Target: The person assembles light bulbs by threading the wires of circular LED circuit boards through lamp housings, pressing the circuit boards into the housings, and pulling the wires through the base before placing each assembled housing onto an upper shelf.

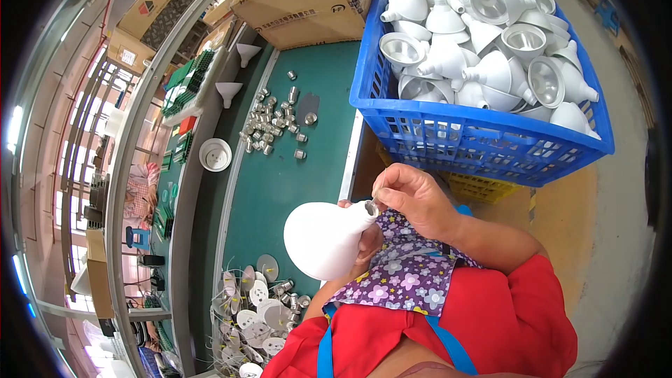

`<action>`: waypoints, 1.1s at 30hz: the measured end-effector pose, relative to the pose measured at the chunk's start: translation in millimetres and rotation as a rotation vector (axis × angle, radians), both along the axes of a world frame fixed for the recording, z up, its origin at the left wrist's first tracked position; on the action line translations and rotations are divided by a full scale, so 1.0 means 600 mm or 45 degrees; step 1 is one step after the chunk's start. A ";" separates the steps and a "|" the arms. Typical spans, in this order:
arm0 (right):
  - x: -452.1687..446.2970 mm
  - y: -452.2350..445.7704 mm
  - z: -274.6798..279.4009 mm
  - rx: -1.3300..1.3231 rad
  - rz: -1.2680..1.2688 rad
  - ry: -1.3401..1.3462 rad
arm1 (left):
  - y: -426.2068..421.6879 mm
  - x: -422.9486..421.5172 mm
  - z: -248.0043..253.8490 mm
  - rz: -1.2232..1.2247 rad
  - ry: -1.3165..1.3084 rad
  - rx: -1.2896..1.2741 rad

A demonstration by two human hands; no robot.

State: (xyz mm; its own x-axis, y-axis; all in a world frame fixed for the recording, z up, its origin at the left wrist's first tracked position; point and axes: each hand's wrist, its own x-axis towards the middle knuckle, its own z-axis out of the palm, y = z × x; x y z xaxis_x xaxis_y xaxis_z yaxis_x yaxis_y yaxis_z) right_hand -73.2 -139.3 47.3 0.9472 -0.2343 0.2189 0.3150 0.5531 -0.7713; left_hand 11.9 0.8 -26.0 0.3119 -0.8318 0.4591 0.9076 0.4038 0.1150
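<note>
My left hand [369, 241] grips a white lamp housing [323, 240] from beneath, its fingers wrapped round the narrow part. The wide rounded end points left, and the neck with its dark round opening faces my right hand. At that opening, my right hand [420, 201] has thumb and forefinger pinched together. Whatever thin piece lies between those fingertips is too small to make out. Left of the housing, on the green bench, lie several round white discs with thin wires [260, 313]. Silver screw caps [285, 287] are mixed in beside them.
A blue crate [483, 141] heaped with white lamp housings [444, 56] stands at the upper right. More silver screw caps [276, 120] lie scattered on the green bench [308, 175]. A cardboard box [308, 3] sits at its far end. A white round dish [215, 155] rests along the left ledge.
</note>
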 end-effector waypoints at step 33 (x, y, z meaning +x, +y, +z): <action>-0.033 0.003 0.040 0.214 0.535 0.545 | 0.067 0.004 0.026 -0.028 0.100 0.625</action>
State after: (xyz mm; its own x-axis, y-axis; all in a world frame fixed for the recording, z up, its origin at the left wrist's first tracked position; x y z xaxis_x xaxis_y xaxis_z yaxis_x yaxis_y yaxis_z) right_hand -92.9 -137.5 71.6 0.9616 0.1789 -0.2079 -0.2733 0.6878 -0.6725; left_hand 14.1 41.3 -10.7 0.3099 -0.9507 -0.0123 0.9288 0.2999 0.2178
